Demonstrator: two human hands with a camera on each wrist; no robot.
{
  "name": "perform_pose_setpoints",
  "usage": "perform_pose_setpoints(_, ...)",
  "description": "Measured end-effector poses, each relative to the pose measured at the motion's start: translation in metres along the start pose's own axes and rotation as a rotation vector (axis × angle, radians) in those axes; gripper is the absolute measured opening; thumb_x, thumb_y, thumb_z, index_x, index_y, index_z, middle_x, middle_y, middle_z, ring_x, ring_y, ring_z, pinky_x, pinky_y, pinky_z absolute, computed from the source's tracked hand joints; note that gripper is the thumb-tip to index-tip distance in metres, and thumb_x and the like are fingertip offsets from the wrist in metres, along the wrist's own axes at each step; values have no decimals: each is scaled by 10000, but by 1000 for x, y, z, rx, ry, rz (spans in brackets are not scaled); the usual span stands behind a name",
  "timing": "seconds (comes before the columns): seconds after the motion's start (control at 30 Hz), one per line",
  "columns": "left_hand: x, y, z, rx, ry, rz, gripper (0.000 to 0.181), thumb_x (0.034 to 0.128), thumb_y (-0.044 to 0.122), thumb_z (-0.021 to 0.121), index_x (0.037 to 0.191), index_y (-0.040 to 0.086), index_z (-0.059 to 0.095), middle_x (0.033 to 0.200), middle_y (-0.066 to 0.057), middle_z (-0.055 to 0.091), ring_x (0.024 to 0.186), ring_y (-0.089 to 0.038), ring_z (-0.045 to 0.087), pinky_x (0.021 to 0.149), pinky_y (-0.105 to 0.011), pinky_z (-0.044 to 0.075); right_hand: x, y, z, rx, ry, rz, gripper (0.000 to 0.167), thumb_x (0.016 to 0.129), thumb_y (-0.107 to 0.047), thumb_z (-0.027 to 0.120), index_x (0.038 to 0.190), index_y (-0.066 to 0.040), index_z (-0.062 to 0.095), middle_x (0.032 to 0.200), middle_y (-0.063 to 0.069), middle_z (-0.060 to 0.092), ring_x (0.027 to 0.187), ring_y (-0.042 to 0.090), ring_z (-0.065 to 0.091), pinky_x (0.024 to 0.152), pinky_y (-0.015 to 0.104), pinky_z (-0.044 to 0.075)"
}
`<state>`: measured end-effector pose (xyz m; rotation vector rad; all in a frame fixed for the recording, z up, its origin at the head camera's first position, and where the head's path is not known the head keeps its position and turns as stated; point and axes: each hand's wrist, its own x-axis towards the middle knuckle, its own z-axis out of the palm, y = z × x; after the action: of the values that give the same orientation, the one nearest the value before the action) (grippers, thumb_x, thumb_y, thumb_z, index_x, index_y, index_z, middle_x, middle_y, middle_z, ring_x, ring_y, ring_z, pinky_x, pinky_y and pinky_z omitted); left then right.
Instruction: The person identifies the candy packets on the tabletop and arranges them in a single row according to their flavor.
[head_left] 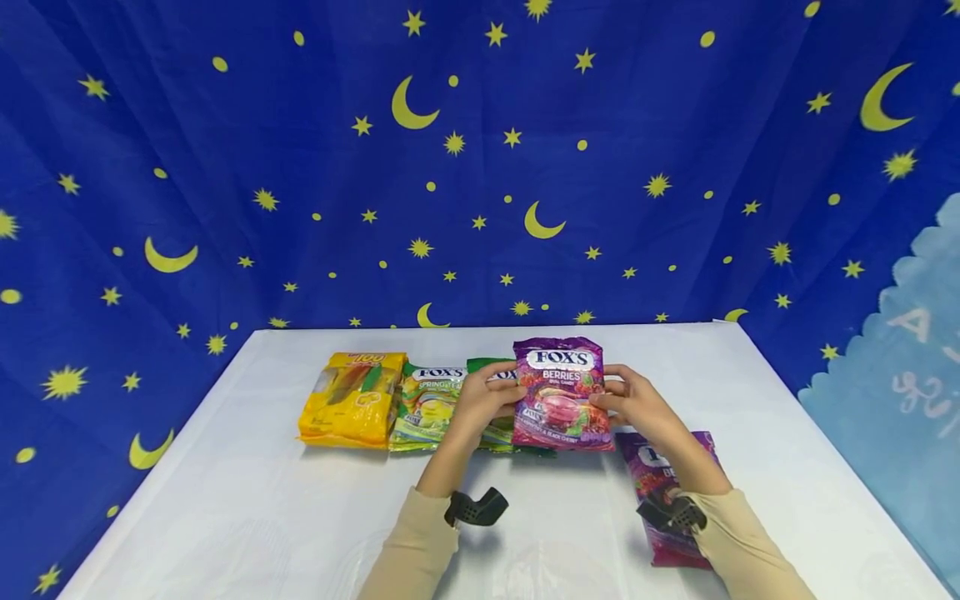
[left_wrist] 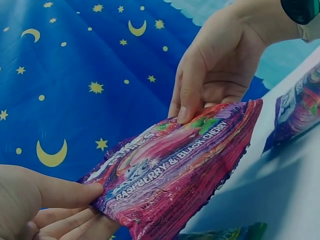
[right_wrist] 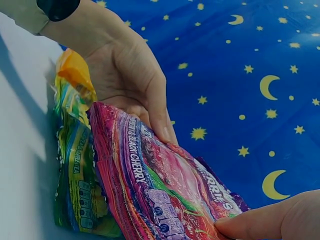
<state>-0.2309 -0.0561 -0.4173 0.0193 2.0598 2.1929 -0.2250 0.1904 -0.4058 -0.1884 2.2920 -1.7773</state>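
Note:
A purple and pink Fox's Berries bag (head_left: 562,408) is held up above the table between both hands. My left hand (head_left: 483,402) pinches its left edge, thumb in front; my right hand (head_left: 637,404) pinches its right edge the same way. In the left wrist view the bag (left_wrist: 170,175) slants between the left hand (left_wrist: 45,205) and the right hand (left_wrist: 220,65). The right wrist view shows the bag (right_wrist: 150,175) with the left hand (right_wrist: 125,75) behind it and the right thumb (right_wrist: 275,220) on its front. Its back is hidden.
On the white table (head_left: 262,500), a yellow bag (head_left: 356,404), a light green Fox's bag (head_left: 427,412) and a dark green bag (head_left: 498,433), partly covered, stand in a row. Another purple Fox's bag (head_left: 675,542) lies under the right forearm. A blue starry cloth (head_left: 480,167) hangs behind.

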Motion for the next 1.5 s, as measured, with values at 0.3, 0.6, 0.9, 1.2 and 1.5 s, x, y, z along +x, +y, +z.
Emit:
perform_pose_setpoints(0.3, -2, 4, 0, 5, -3, -4, 471, 839, -9, 707, 1293, 14, 584, 998, -139, 694, 802, -214, 690, 732, -352, 582, -1, 0, 1, 1, 18, -10, 645, 945, -72, 595, 1456, 56, 223, 1303, 327, 502, 916, 211, 649, 746, 365, 574)
perform_pose_setpoints(0.6, -3, 2, -2, -8, 6, -8, 481, 830, -38, 702, 1293, -3, 577, 962, -121, 681, 733, -184, 679, 714, -351, 584, -1, 0, 4, 22, 17, -10, 646, 942, -48, 594, 1463, 38, 221, 1293, 325, 517, 905, 234, 662, 738, 384, 578)
perform_pose_setpoints(0.9, -4, 1, -4, 0, -11, 13, 479, 835, -29, 701, 1295, -18, 570, 922, -113, 679, 705, -169, 672, 705, -358, 585, -4, -2, 4, 5, 18, -34, 638, 928, -32, 596, 1442, 55, 228, 1205, 305, 578, 847, 219, 663, 701, 375, 582)
perform_pose_setpoints(1.2, -3, 1, -4, -13, -16, 8, 518, 840, -27, 706, 1330, -17, 539, 1028, -189, 681, 780, -230, 695, 740, -369, 582, -6, -4, 4, -5, 20, -62, 623, 917, -2, 583, 1427, 61, 231, 1083, 242, 629, 787, 201, 653, 677, 385, 584)
perform_pose_setpoints(1.5, -1, -2, -2, -7, -21, 30, 503, 845, -21, 705, 1324, 0, 553, 1106, -234, 659, 845, -273, 699, 752, -366, 579, -2, 0, 1, 9, 15, -55, 622, 916, 10, 577, 1427, 65, 225, 1080, 236, 631, 778, 180, 647, 673, 381, 583)
